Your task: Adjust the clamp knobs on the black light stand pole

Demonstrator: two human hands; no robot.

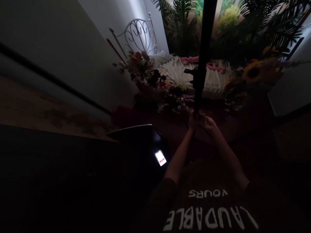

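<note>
A black stand pole (199, 74) rises upright in front of me, with a dark clamp and knob partway up. My left hand (192, 121) is closed around its lower part. Just to the right of the pole, my right hand (209, 123) has its fingers curled together at the pole's lower part. Deep shadow hides what those fingers pinch, if anything. A thin dark line, perhaps a cable, runs near that hand.
A lit phone screen (160, 158) glows on a dark surface at my left. Ahead stands a bed with cream cloth (173, 69) and a metal headboard (139, 34). Flower bunches (167, 87), a sunflower (252, 72) and palm leaves (179, 19) surround it. A dark bar (53, 79) crosses the left.
</note>
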